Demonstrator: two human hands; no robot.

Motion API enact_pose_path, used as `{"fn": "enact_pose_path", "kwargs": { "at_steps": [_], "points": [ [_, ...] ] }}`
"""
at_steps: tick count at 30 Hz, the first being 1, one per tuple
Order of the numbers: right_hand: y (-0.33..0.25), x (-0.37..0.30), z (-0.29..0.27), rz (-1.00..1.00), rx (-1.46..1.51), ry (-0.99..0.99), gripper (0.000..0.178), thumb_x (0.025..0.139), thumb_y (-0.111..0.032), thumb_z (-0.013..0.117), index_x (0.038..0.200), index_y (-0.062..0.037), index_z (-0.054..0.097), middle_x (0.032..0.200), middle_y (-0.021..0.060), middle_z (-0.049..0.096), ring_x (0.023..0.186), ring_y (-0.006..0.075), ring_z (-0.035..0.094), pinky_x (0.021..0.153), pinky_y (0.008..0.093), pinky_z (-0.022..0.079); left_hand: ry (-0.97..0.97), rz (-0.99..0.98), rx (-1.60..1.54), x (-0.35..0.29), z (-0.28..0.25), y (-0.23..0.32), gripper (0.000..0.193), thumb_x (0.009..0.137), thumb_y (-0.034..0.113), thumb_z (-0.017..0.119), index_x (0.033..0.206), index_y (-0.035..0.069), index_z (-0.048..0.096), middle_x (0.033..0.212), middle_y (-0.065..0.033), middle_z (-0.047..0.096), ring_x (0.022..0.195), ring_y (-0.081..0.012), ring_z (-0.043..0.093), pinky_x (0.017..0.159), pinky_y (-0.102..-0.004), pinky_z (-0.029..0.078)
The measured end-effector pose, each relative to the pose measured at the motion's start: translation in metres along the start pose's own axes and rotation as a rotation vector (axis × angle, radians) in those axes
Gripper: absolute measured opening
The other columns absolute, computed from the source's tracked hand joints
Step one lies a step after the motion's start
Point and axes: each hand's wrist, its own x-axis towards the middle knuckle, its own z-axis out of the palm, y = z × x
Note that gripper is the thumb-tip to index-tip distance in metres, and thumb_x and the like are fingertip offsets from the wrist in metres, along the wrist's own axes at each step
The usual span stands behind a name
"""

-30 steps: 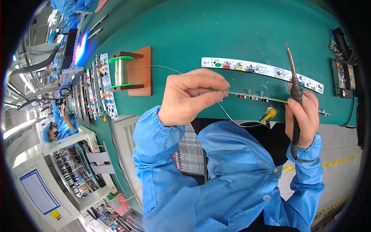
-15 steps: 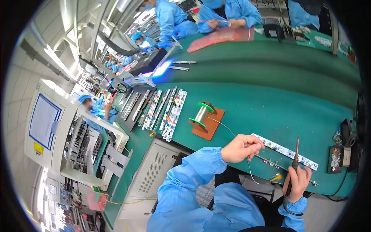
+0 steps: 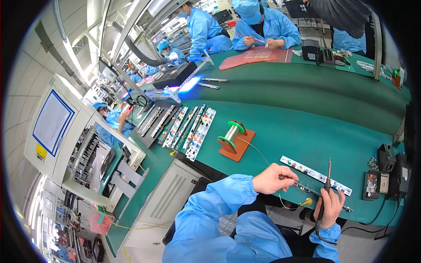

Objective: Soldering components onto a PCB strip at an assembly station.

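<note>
Above green bench (image 3: 289,140): left hand (image 3: 272,179) pinching circuit board (image 3: 308,189), right hand (image 3: 331,207) gripping soldering iron (image 3: 328,184).

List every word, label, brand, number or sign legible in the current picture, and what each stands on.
No text can be read.
Blue-bordered sheet on the white machine: too small and faint.
Yellow label below it: any print too small.
White board on the bench: markings too small.
Held board: too edge-on to show print.
</note>
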Motion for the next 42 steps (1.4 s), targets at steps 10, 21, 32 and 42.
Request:
{"fn": "enact_pose_path", "kwargs": {
  "at_steps": [10,21,32,42],
  "points": [
    [0.001,-0.001,0.000,0.012,0.011,-0.001,0.036,0.071,0.006,0.058,0.106,-0.0015,0.058,0.098,0.0179,0.062,0.085,0.0309,0.060,0.093,0.0468,0.036,0.030,-0.090,-0.067,0.000,0.006,0.004,0.016,0.094,0.011,0.049,0.101,0.000,0.058,0.080,-0.0039,0.060,0.066,-0.0091,0.058,0.059,-0.0237,0.050],
    [0.005,-0.003,-0.001,0.034,0.024,0.032,0.037,0.071,0.006,0.061,0.107,-0.0027,0.058,0.101,0.0176,0.062,0.089,0.0297,0.062,0.091,0.0472,0.038,0.083,-0.086,-0.080,0.006,0.003,0.008,0.016,0.095,0.009,0.049,0.105,0.000,0.057,0.083,-0.0049,0.060,0.068,-0.0100,0.059,0.062,-0.0235,0.051],
    [0.004,-0.001,0.002,0.022,0.036,0.046,0.034,0.072,0.006,0.061,0.105,-0.0013,0.059,0.098,0.0191,0.062,0.088,0.0306,0.062,0.090,0.0472,0.040,0.278,-0.084,-0.037,0.000,-0.018,0.005,0.019,0.092,0.005,0.054,0.107,-0.005,0.059,0.085,-0.0093,0.064,0.066,-0.0098,0.060,0.060,-0.0231,0.051],
    [0.004,-0.004,0.003,0.023,0.012,0.011,0.032,0.074,0.006,0.059,0.106,0.0014,0.058,0.102,0.0218,0.062,0.088,0.0331,0.062,0.093,0.0480,0.038,0.259,-0.044,-0.096,-0.003,-0.037,-0.006,0.018,0.088,0.001,0.057,0.104,-0.005,0.062,0.100,-0.0146,0.066,0.082,-0.0159,0.066,0.071,-0.0266,0.055]
  ]
}}
